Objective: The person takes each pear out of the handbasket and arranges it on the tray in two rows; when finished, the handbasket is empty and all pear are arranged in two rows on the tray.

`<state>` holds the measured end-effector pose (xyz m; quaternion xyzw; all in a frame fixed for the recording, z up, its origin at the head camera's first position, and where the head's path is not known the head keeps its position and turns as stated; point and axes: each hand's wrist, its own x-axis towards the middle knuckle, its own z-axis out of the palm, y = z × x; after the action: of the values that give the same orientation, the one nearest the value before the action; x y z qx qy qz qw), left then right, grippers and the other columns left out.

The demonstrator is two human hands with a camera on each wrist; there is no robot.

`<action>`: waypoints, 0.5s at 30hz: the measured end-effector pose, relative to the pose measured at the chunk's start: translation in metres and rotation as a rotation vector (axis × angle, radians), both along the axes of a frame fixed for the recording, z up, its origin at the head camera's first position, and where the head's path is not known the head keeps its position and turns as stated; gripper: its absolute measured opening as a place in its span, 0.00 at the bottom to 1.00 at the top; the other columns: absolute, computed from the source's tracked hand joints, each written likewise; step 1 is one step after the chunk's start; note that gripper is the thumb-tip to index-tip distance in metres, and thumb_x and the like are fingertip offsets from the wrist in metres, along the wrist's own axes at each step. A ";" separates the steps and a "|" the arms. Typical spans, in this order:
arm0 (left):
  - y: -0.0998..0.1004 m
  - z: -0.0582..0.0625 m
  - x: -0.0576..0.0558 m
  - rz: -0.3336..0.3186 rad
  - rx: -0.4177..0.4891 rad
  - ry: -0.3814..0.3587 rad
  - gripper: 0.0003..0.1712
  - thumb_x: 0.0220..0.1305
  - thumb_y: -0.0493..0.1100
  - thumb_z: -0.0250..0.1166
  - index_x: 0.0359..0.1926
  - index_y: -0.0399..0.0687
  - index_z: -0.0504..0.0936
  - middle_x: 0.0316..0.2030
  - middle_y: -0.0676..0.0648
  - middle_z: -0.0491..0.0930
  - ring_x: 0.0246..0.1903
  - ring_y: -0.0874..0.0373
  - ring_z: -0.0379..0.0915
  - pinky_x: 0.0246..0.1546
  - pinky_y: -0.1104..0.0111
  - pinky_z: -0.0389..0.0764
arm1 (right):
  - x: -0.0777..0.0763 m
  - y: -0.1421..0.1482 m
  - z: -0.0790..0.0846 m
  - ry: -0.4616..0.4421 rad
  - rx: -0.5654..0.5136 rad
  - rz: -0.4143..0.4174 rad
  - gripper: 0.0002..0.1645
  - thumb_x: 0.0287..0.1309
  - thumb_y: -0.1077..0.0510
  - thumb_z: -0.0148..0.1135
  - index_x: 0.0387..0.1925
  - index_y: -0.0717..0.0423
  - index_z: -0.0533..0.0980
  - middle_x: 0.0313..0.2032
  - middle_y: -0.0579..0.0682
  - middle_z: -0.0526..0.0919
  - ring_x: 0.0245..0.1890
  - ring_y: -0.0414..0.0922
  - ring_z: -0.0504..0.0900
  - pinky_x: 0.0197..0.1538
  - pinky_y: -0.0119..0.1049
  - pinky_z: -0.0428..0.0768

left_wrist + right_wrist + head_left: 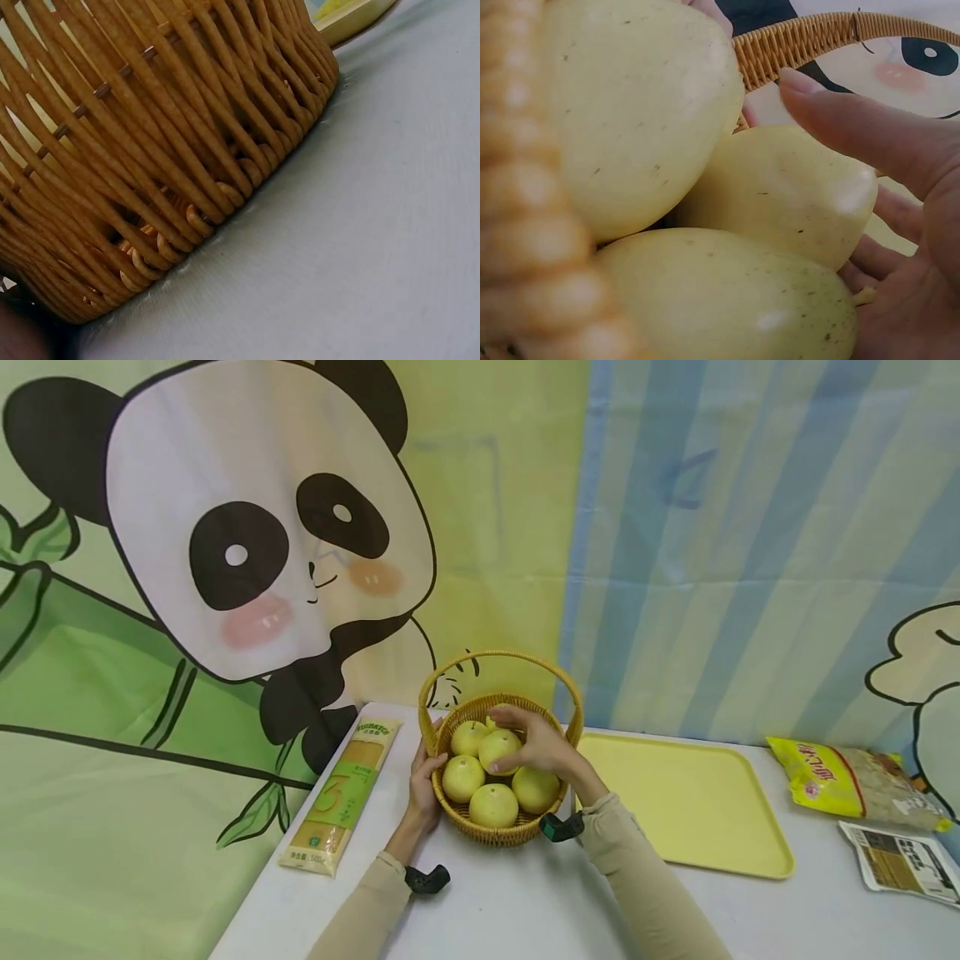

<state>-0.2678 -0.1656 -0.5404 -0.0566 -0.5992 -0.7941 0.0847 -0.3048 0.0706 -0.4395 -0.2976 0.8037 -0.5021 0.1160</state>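
Observation:
Round yellow-green pears (492,806) fill a woven wicker basket (491,837) with a tall arched handle. My left hand (423,785) holds the basket at its left side, thumb up by the rim; the left wrist view shows mainly the basket's lower wall (187,127) on the table. Over the pears reaches my right hand (546,747), thumb and fingers spread around the upper middle pear (498,748). Seen from the right wrist, the thumb (870,131) stands raised above a pear (780,195), with the other fingers behind it.
A yellow tray (682,802) lies right of the basket on the white table (480,910). Farther right are a yellow food bag (855,782) and a flat packet (903,862). A noodle pack (341,797) lies to the left. A panda-print curtain (487,510) hangs behind.

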 end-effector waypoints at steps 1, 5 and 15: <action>0.000 -0.001 0.000 0.002 -0.001 0.001 0.40 0.72 0.39 0.47 0.84 0.52 0.56 0.83 0.47 0.55 0.83 0.48 0.47 0.83 0.50 0.43 | 0.000 0.000 -0.001 0.013 0.012 0.006 0.57 0.47 0.58 0.86 0.77 0.57 0.68 0.74 0.59 0.73 0.75 0.58 0.70 0.76 0.57 0.69; 0.000 -0.002 0.000 0.011 -0.003 0.001 0.40 0.72 0.39 0.47 0.84 0.50 0.55 0.83 0.48 0.55 0.83 0.49 0.46 0.83 0.51 0.42 | 0.000 -0.001 -0.004 0.093 0.083 0.008 0.52 0.45 0.60 0.87 0.73 0.57 0.73 0.69 0.56 0.79 0.70 0.56 0.75 0.72 0.55 0.73; 0.000 -0.001 0.000 0.019 -0.018 0.004 0.39 0.73 0.39 0.47 0.84 0.53 0.57 0.83 0.46 0.55 0.83 0.48 0.48 0.83 0.51 0.44 | -0.001 -0.003 -0.004 0.198 0.149 -0.053 0.41 0.42 0.58 0.88 0.62 0.48 0.83 0.61 0.49 0.85 0.62 0.53 0.81 0.64 0.53 0.79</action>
<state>-0.2679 -0.1657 -0.5415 -0.0533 -0.6069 -0.7876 0.0929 -0.3053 0.0671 -0.4435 -0.3149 0.8538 -0.4122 0.0446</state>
